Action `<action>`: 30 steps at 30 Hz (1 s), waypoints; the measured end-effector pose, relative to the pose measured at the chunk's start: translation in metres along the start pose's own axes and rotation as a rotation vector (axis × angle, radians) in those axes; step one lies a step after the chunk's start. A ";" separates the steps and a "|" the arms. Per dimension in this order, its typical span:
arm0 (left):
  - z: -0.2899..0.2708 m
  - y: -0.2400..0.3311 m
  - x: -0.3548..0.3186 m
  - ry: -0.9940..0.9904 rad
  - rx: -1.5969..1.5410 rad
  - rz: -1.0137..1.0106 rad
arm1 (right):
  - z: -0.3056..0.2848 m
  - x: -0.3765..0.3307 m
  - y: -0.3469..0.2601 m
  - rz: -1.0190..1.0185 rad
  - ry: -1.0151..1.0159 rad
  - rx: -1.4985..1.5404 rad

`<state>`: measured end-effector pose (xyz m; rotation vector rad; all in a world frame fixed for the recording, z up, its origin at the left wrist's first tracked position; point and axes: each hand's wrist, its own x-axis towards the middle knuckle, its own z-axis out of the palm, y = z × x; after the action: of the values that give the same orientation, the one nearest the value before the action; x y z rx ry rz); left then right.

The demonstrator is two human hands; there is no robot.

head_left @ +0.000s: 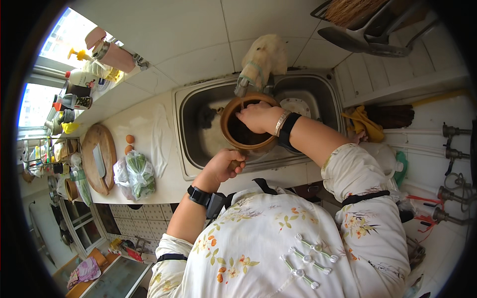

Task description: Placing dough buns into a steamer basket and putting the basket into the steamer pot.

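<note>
A brown clay pot (226, 130) rests tilted in the left basin of a steel double sink (185, 144), below the faucet (242, 88). My left hand (223, 166) is closed round the stubby handle (237, 163) on the pot's near side. From the right, my right hand (259, 118) reaches over the rim into the pot's mouth. Its fingers are bent and close together, and whatever they might hold is hidden. A thin stream of water seems to fall beside these fingers. Dark liquid or a dark inner surface shows inside the pot.
A pale cloth (266, 54) hangs over the faucet. Behind the pot, a plate (296, 107) lies in the right basin. Left on the counter are a round board (92, 149) with a knife (99, 160), two eggs (129, 139) and bagged greens (140, 174). Ladles (348, 37) hang upper right.
</note>
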<state>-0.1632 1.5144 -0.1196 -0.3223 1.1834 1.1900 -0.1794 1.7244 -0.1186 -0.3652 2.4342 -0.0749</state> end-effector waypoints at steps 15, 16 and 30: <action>-0.003 0.001 0.003 -0.050 0.076 0.032 | 0.010 -0.013 0.001 0.012 0.048 0.024; -0.003 0.000 0.005 -0.052 0.073 0.030 | 0.009 -0.014 0.003 0.003 0.031 0.006; -0.007 -0.001 0.012 -0.073 -0.138 0.030 | -0.021 -0.039 0.029 0.110 0.011 0.284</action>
<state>-0.1677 1.5152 -0.1328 -0.3630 1.0484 1.3023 -0.1706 1.7625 -0.0830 -0.1035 2.4051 -0.3710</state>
